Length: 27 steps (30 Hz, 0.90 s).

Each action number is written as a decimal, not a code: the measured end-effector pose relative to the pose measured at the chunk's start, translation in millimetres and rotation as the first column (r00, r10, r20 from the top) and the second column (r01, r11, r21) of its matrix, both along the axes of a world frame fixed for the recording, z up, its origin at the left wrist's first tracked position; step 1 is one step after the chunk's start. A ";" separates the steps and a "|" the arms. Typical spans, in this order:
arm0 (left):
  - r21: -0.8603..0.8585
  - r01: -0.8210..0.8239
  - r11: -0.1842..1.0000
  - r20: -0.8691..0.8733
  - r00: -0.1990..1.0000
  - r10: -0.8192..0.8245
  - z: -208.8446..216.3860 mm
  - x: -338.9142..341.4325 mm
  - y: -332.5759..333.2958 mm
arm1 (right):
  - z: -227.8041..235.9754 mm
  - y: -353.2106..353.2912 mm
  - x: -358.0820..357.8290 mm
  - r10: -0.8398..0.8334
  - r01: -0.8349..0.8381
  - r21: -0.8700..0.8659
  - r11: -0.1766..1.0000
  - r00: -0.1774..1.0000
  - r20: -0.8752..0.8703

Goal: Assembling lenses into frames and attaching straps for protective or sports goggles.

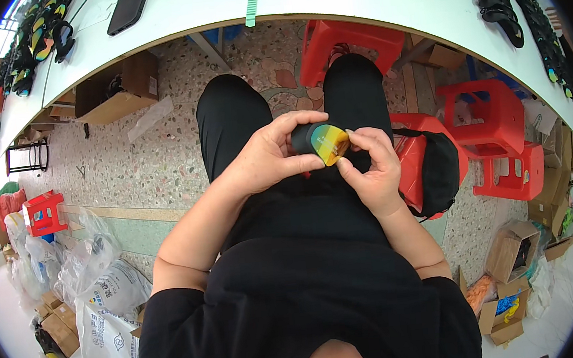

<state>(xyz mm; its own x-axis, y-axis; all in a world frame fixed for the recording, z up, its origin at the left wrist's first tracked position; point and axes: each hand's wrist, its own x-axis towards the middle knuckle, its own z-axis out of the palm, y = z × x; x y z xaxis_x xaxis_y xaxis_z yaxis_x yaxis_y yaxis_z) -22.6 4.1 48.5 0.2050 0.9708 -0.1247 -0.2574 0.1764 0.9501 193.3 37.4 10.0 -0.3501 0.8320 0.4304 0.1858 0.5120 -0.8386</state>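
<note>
A coloured lens (pixel 329 146) was held above the lap, well apart from the near edge of the white table (pixel 194 5), with a gap left before the knees. A black piece (pixel 301 138) beside the lens was gripped between the thumb and fingers of the left hand (pixel 273 150); the lens's right edge was pinched by the thumb and fingertips of the right hand (pixel 375 163). The right forearm was flanked by a black bag (pixel 432 172). Dark items were contained in a cardboard box (pixel 104 108) at left; blue and yellow items were contained in an open carton (pixel 507 334) at lower right.
</note>
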 end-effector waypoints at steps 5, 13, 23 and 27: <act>0.181 0.225 0.957 -0.503 0.858 -0.106 16.3 -15.1 14.8 | 0.7 -3.2 -2.2 0.033 -0.033 -0.007 0.999 0.999 -0.004; 0.282 0.264 0.922 -0.549 0.833 -0.070 14.1 -15.1 15.2 | -0.3 -6.5 -3.4 -0.001 -0.018 -0.207 0.978 0.996 -0.090; 0.216 0.324 0.921 -0.624 0.771 -0.125 22.4 -12.8 25.5 | 1.9 -4.2 -4.4 0.016 -0.023 -0.136 0.990 0.998 -0.058; 0.302 0.320 0.898 -0.606 0.792 -0.078 11.0 -14.2 26.0 | 5.6 0.4 -0.7 0.067 -0.069 -0.155 0.985 0.998 -0.022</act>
<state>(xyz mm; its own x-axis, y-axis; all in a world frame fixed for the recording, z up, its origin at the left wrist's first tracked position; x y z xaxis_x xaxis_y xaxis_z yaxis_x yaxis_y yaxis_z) -36.8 30.1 59.5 0.4078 0.9098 0.0772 0.3474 -0.2328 0.9083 192.5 37.8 15.6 -0.4020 0.8638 0.3036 0.1402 0.3857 -0.9119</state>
